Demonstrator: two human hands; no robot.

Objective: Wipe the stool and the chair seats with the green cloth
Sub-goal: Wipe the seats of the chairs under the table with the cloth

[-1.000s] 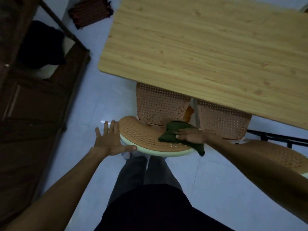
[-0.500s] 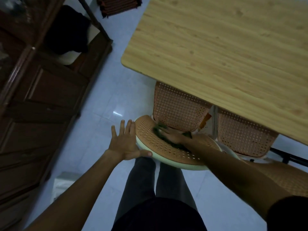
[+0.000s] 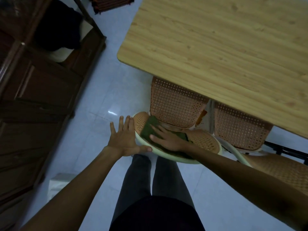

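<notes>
An orange perforated chair stands under the table edge, its curved backrest point(image 3: 204, 140) with a pale green rim nearest me and its seat point(image 3: 175, 104) beyond. The green cloth point(image 3: 149, 130) lies flat on the left end of that backrest top. My right hand point(image 3: 168, 139) presses on the cloth, fingers spread over it. My left hand point(image 3: 125, 139) is open, its thumb against the pale rim at the chair's left side. A second orange chair seat point(image 3: 240, 127) sits to the right, and another backrest point(image 3: 283, 170) at the far right.
The wooden table point(image 3: 225, 52) overhangs both seats. A dark wooden cabinet point(image 3: 38, 90) fills the left side. My legs stand on the pale tiled floor point(image 3: 103, 100) just behind the chair. A small white box point(image 3: 57, 182) sits low left, a dark mat point(image 3: 111, 3) at the top.
My right hand has slid the green cloth leftward along the chair's backrest top, from its right part to its left end. My left hand stays at the rim.
</notes>
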